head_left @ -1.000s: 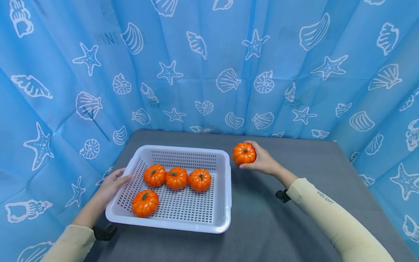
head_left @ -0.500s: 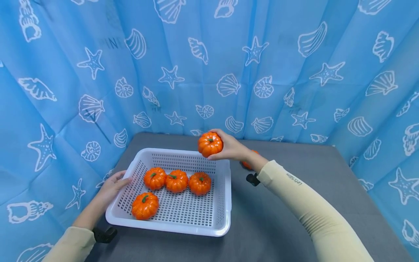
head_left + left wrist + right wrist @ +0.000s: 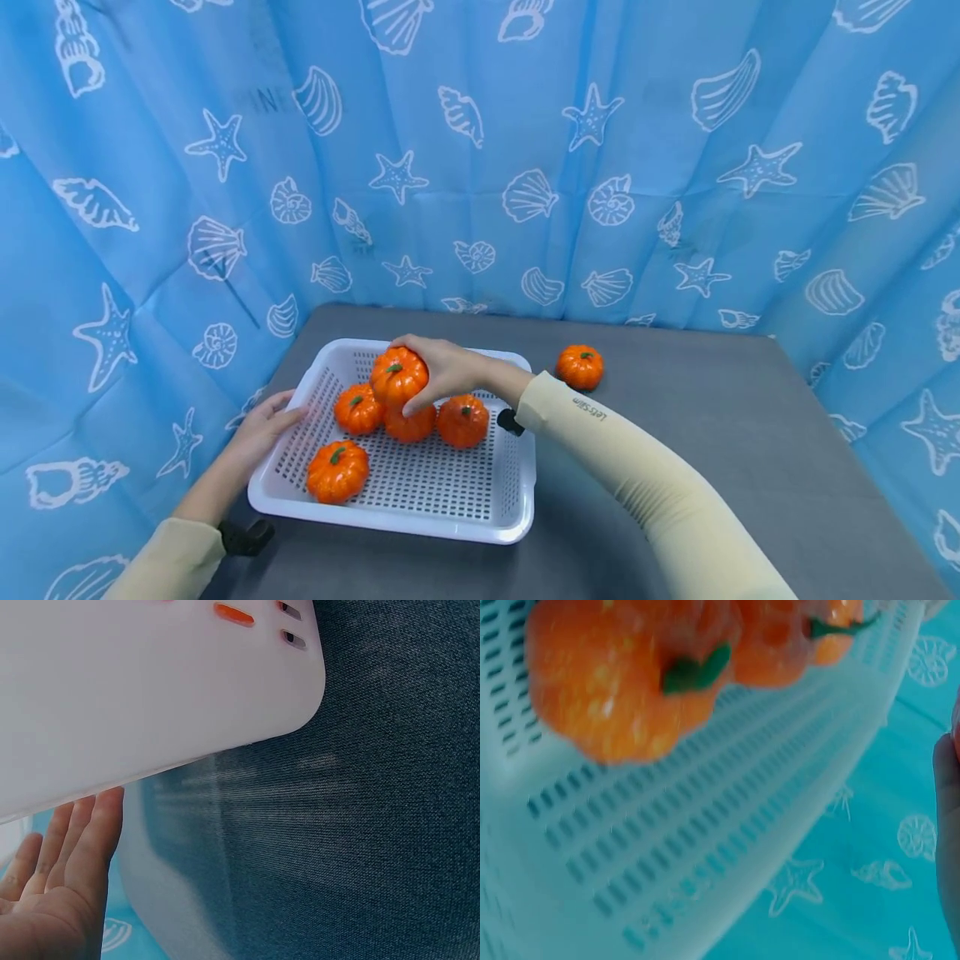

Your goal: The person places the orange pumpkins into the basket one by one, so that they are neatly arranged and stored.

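In the head view my right hand grips a small orange toy pumpkin with a green stem, held above the white plastic basket. Beneath it, partly covered by that hand, sits another pumpkin. Beside that one in the basket are a left pumpkin, a right pumpkin and a front pumpkin. My left hand rests at the basket's left rim. The left wrist view shows its straight fingers against the basket's side.
One more pumpkin sits on the grey cloth-covered table, right of the basket. A blue curtain with white shells and starfish hangs behind and at both sides.
My right hand has carried the pumpkin left, from beside the basket to over it. The pumpkin on the table has come into sight. My left hand has stayed at the rim.
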The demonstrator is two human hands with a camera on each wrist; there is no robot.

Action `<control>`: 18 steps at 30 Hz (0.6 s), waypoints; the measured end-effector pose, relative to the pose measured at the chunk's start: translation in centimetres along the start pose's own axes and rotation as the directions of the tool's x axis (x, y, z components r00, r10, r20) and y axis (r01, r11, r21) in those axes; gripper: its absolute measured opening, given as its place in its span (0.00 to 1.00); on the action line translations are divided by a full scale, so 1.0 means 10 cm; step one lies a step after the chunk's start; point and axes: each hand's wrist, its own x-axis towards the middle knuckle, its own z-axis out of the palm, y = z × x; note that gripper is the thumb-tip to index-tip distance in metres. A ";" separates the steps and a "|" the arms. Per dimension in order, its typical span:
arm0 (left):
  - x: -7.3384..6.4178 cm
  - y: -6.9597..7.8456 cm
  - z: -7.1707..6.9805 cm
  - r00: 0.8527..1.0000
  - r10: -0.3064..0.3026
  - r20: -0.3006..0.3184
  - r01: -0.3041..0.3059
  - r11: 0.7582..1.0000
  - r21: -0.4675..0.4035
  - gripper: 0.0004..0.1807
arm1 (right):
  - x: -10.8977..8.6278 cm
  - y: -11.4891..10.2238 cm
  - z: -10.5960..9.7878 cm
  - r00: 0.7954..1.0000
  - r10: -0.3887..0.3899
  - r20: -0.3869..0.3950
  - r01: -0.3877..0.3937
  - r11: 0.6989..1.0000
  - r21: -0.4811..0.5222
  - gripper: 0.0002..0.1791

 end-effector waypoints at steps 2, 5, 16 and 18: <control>0.00 -0.01 -0.01 1.000 0.010 0.001 -0.010 1.000 -0.002 0.41 | 0.04 0.00 0.08 0.999 0.011 0.047 -0.012 1.000 0.013 0.44; 0.01 0.00 0.00 1.000 0.021 0.000 -0.021 1.000 -0.004 0.40 | 0.07 0.02 0.18 0.994 0.030 0.102 -0.029 1.000 -0.012 0.45; 0.00 0.02 0.01 1.000 0.013 -0.017 -0.013 1.000 -0.016 0.39 | 0.12 0.07 0.50 0.947 0.101 0.304 -0.031 0.974 -0.226 0.45; -0.01 0.01 0.01 1.000 0.015 -0.019 -0.015 1.000 -0.019 0.39 | 0.13 0.07 0.54 0.934 0.119 0.337 -0.030 0.966 -0.257 0.44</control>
